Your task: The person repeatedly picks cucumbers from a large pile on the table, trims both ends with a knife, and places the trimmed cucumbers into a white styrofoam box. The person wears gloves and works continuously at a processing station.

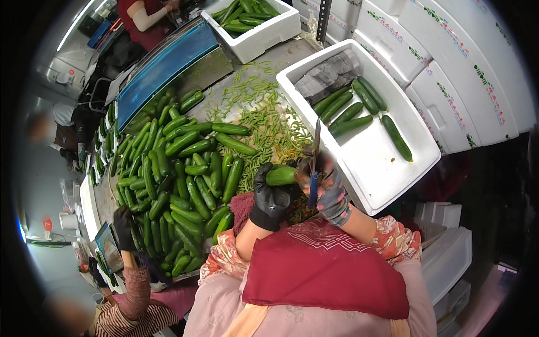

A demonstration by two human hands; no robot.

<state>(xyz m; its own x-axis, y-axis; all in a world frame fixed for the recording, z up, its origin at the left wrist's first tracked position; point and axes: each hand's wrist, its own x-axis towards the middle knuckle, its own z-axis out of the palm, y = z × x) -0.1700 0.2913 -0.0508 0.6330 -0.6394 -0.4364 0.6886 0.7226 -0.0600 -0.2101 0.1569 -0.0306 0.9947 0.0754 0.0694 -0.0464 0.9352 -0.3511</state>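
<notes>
My left hand (273,198), in a black glove, grips a green cucumber (281,176) just above the near edge of the table. Against the cucumber's right end is my right hand (326,181), in a patterned glove, closed on a knife (314,185). Its blue handle points towards me and its narrow blade points away. The fingers partly hide the far end of the cucumber. Close to my right hand stands a white foam box (370,181), with several cucumbers (396,138) and a grey wrapped block (328,76) inside.
A large heap of cucumbers (185,181) covers the table's left. Small green trimmings (265,135) lie in the middle. Behind is another foam box (248,40) of cucumbers. Stacked foam boxes (446,76) stand at right. A co-worker's gloved hand (123,227) touches the heap at left.
</notes>
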